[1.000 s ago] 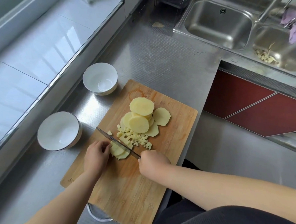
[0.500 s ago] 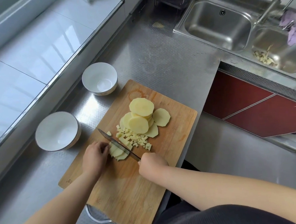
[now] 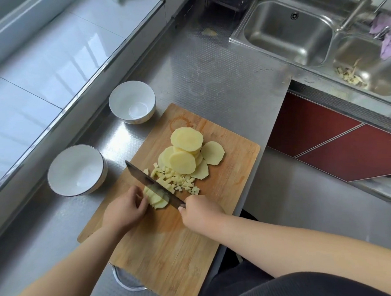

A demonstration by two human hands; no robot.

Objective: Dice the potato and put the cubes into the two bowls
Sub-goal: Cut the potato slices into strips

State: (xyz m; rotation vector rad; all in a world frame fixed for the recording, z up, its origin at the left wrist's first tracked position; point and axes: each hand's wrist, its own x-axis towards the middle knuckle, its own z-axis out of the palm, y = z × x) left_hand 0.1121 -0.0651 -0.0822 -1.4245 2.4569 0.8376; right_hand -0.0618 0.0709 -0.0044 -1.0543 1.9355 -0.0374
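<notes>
two empty round white ceramic bowls (image 3: 76,170) (image 3: 132,102) stand on the dimpled steel counter (image 3: 208,74) beyond and outward of the left hand (image 3: 125,209), just off the rectangular bamboo cutting board's (image 3: 172,251) edge, nothing between them and the board. the right hand (image 3: 200,212) grips the handle of a dark-bladed kitchen knife (image 3: 151,182), its long axis slanting away toward the nearer bowl, over a small stack of pale yellow potato slices (image 3: 156,198) that the left hand's curled fingers hold. just past the blade lie small potato cubes (image 3: 178,181), then overlapping round peeled potato slices (image 3: 188,155).

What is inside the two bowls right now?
Nothing shows in either: the near bowl and far bowl both show bare white insides. The cubes lie on the cutting board.
</notes>
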